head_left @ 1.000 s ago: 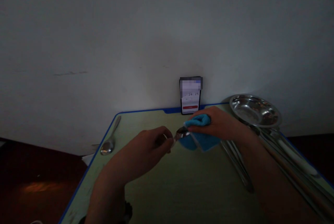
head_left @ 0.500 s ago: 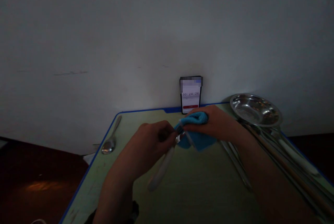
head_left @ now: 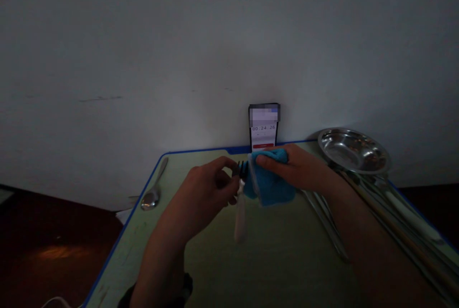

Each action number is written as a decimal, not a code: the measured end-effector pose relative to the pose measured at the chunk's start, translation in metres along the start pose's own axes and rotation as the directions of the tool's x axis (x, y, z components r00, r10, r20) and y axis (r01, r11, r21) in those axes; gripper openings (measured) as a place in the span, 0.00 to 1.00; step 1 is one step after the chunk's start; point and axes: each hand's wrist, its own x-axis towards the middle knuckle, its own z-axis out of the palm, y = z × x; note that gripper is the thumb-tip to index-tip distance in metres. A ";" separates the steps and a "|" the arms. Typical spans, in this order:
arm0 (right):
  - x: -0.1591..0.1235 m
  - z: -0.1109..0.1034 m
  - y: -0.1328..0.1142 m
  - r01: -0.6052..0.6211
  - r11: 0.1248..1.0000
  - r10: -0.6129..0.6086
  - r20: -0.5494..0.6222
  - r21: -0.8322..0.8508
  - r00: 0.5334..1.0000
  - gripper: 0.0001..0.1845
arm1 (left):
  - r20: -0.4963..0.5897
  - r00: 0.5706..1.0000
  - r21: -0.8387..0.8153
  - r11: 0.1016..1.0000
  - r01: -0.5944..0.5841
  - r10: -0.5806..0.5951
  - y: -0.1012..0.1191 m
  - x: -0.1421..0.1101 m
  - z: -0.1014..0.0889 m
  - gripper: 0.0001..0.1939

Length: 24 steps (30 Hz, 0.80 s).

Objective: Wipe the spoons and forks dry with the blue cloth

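Between the fingers of my left hand [head_left: 213,186] is a fork [head_left: 241,217] with a pale handle. Its dark tines point up and away, and the handle hangs down toward me over the table. My right hand [head_left: 297,167] is closed on a folded blue cloth [head_left: 274,186] with a light edge strip. The cloth sits just right of the tines; part of it shows behind the fork, and I cannot tell whether they touch.
A spoon [head_left: 151,196] lies at the table's [head_left: 279,260] left edge. A phone [head_left: 264,131] showing a timer leans against the wall. At the right stand a steel bowl [head_left: 353,150] and several long utensils, with chopsticks [head_left: 324,224] partly under my right forearm.
The cloth has come away from the fork's head, so the tines now show. The fork's handle has swung from slanting left to nearly upright in view.
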 end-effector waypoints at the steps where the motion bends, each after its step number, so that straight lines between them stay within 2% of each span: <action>1: 0.000 0.001 0.001 -0.021 0.999 0.020 0.015 0.033 1.000 0.25 | 0.000 1.000 -0.003 1.000 0.011 -0.011 0.000 0.000 0.000 0.07; 4: 0.000 0.002 0.005 -0.093 0.981 0.082 0.067 0.172 0.994 0.26 | -0.016 1.000 -0.014 1.000 0.021 -0.022 -0.001 0.000 0.001 0.07; 7: -0.001 0.002 0.009 -0.127 0.920 0.081 0.139 0.370 0.987 0.28 | -0.072 0.997 0.004 1.000 0.022 -0.021 -0.003 0.001 0.000 0.07; 11: -0.001 0.000 0.010 -0.247 0.726 0.086 0.270 0.642 0.959 0.32 | -0.233 0.966 0.029 0.992 0.119 -0.109 -0.003 0.003 -0.003 0.08; 13: -0.002 -0.001 0.008 -0.313 0.624 0.126 0.302 0.716 0.945 0.35 | -0.285 0.945 0.010 0.986 0.169 -0.159 -0.003 0.002 -0.005 0.08; 15: -0.003 -0.002 0.008 -0.338 0.585 0.153 0.308 0.738 0.939 0.34 | -0.306 0.934 -0.019 0.982 0.187 -0.184 -0.002 0.002 -0.006 0.09; 17: -0.003 -0.002 0.009 -0.342 0.597 0.157 0.312 0.726 0.937 0.33 | -0.317 0.930 -0.045 0.982 0.182 -0.187 -0.002 0.001 -0.007 0.09; 19: -0.002 -0.001 0.012 -0.336 0.647 0.153 0.315 0.685 0.937 0.33 | -0.307 0.935 -0.075 0.983 0.165 -0.180 -0.001 0.000 -0.006 0.08; 21: 0.000 0.003 0.014 -0.289 0.743 0.129 0.295 0.603 0.947 0.33 | -0.287 0.944 -0.110 0.985 0.136 -0.162 0.000 0.001 -0.003 0.08; 24: 0.004 0.016 0.010 -0.122 0.913 0.021 0.254 0.390 0.967 0.29 | -0.277 0.951 -0.147 0.984 0.099 -0.137 0.002 0.002 0.002 0.09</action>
